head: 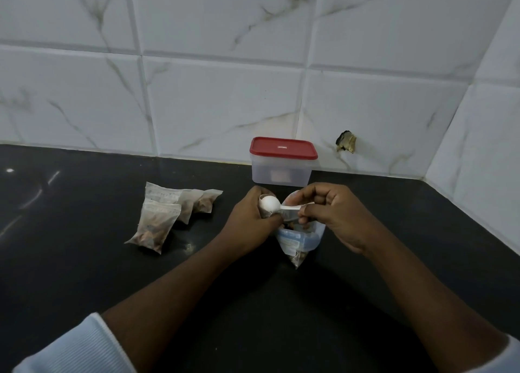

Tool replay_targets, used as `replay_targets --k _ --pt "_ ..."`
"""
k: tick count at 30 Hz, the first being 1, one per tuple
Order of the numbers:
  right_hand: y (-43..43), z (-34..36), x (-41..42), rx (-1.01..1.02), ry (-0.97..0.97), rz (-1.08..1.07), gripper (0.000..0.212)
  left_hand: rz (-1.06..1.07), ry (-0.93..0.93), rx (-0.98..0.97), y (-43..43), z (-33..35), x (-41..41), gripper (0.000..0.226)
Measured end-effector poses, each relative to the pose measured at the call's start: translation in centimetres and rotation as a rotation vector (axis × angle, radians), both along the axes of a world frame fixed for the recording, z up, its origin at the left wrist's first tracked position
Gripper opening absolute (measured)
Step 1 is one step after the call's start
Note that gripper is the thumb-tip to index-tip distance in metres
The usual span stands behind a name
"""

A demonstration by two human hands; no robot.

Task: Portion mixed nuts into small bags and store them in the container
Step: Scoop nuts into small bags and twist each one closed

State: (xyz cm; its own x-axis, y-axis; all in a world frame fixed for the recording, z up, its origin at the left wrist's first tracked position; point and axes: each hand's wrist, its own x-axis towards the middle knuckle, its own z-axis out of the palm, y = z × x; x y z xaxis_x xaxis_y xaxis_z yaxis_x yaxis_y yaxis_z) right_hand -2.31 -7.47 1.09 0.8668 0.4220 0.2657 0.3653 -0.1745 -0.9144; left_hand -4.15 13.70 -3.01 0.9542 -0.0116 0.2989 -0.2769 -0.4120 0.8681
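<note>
My right hand pinches the handle of a white plastic scoop, whose bowl is turned over against my left hand. The fingers of my left hand curl round what looks like a small clear bag, mostly hidden in the fist under the scoop bowl. Just below both hands stands a larger clear bag of mixed nuts with a blue label, its mouth open. Three filled small bags lie in a loose pile on the counter to the left. A clear container with a red lid stands shut against the wall behind my hands.
The black counter meets a white marble-tiled wall at the back and on the right. A chipped hole in the tile sits to the right of the container.
</note>
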Motion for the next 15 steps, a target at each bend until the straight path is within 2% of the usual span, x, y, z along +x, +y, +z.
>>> replay_targets --k 3,5,9,15 --pt "-1.0 1.2 0.0 0.093 -0.027 -0.065 0.024 0.000 0.027 0.003 0.0 0.3 -0.3 0.034" --pt "-2.0 1.9 0.4 0.067 -0.088 -0.156 0.026 0.001 0.039 0.002 0.0 0.5 -0.4 0.034" --pt "-3.1 1.4 1.0 -0.217 -0.193 -0.221 0.030 0.008 0.033 0.000 -0.2 0.6 -0.6 0.033" --pt "-1.5 -0.4 1.0 -0.567 -0.247 -0.108 0.029 0.028 0.021 -0.006 -0.1 0.7 -0.7 0.033"
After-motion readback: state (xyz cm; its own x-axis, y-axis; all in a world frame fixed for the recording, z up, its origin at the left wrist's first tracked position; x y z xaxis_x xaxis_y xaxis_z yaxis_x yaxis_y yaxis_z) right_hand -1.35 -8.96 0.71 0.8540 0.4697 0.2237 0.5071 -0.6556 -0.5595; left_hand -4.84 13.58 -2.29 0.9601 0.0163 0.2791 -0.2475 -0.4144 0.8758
